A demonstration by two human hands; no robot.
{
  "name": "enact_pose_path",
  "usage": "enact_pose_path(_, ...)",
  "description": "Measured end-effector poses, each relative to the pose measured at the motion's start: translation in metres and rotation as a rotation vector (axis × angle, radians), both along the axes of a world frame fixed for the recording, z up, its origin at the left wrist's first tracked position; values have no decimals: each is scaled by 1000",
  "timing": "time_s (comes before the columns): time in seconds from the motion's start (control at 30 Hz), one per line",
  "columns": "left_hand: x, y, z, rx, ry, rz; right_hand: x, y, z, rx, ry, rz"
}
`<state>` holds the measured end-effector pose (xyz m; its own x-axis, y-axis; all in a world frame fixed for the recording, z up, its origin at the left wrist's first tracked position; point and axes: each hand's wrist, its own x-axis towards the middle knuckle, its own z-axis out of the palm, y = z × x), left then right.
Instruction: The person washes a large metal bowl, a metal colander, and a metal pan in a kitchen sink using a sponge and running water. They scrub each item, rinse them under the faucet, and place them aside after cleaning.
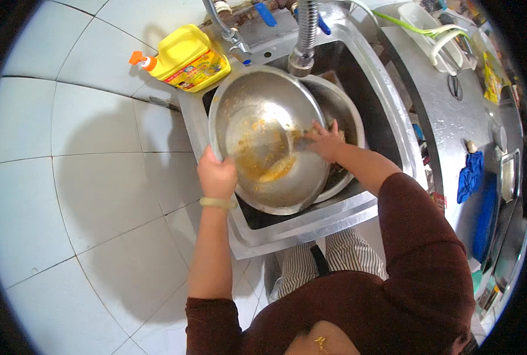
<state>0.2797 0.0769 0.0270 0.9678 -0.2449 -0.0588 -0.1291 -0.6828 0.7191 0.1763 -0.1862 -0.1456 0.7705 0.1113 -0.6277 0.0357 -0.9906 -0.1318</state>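
My left hand grips the left rim of a large stainless steel bowl, which is tilted over the sink. Brownish-yellow residue and some liquid lie on the bowl's inside. My right hand is spread at the bowl's right rim, with nothing plainly gripped; its fingertips are blurred. Beneath and to the right, a second metal bowl stands in the sink, partly covered by the first, and holds some scraps that I cannot name. The sink's metal edge runs around both bowls.
A flexible metal spout hangs over the sink's back edge, near a small tap. A yellow pump jug stands at the back left corner. On the right counter lie green onions, a white basket and a blue cloth.
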Motion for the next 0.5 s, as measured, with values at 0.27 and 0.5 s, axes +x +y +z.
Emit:
enact_pose_path(0.27,-70,7,-43,124,-175,100,-28,74,-26,354,275,-282)
enact_pose_path(0.5,-6,-12,-10,191,-22,43,-10,65,-43,293,95,-243)
